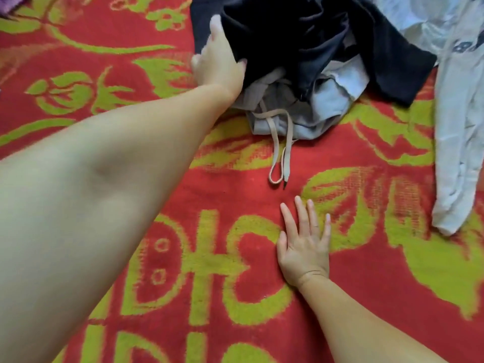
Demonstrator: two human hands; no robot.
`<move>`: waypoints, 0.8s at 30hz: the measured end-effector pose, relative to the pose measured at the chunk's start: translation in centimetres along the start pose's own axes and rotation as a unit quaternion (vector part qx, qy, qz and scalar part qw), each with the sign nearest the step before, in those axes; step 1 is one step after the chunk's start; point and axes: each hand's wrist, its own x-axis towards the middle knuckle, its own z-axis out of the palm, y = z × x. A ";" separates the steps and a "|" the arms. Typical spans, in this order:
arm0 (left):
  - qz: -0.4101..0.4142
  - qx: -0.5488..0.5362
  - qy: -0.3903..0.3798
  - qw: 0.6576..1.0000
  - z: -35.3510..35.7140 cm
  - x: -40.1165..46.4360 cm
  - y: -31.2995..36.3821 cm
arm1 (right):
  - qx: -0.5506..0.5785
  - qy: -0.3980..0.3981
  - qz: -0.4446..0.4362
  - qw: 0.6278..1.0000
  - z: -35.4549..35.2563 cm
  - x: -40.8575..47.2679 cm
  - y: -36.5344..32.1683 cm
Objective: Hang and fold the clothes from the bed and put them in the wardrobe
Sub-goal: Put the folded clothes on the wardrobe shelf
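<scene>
A pile of clothes lies at the far middle of the bed: a black garment [301,30] on top of a pale grey garment [322,103] with beige drawstrings [280,153]. My left hand [217,58] reaches far forward and grips the left edge of the black garment, thumb tucked into the cloth. My right hand [305,242] rests flat on the bed cover with fingers spread and holds nothing. The wardrobe is out of view.
The bed is spread with a red cover [235,195] patterned in yellow-green. A white garment [455,127] with dark print lies along the right side. A bit of purple cloth [10,3] shows at the top left corner.
</scene>
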 end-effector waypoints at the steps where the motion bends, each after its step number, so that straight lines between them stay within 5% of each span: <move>1: 0.017 0.005 -0.027 0.999 0.2 -0.2 -0.3 | -0.002 -0.009 0.000 1.000 -0.1 0.1 0.0; 5: 0.127 0.113 -0.070 0.983 1.3 -5.1 -1.7 | 0.002 -0.016 0.004 1.000 -0.6 0.3 0.1; 15: 0.132 0.193 -0.208 0.950 -1.5 -28.4 -9.1 | 0.084 -0.028 0.009 0.996 -1.7 0.0 0.5; 18: 0.113 0.208 -0.292 0.927 -4.0 -36.6 -10.5 | 0.299 -0.004 0.135 0.945 -4.1 -2.6 0.6; 20: 0.110 0.208 -0.345 0.909 -5.1 -41.9 -10.1 | 0.347 0.041 0.226 0.909 -6.6 -4.9 0.8; 24: 0.151 0.143 -0.476 0.855 -6.4 -50.5 -6.7 | 0.312 0.032 0.126 0.941 -10.3 -6.8 -1.5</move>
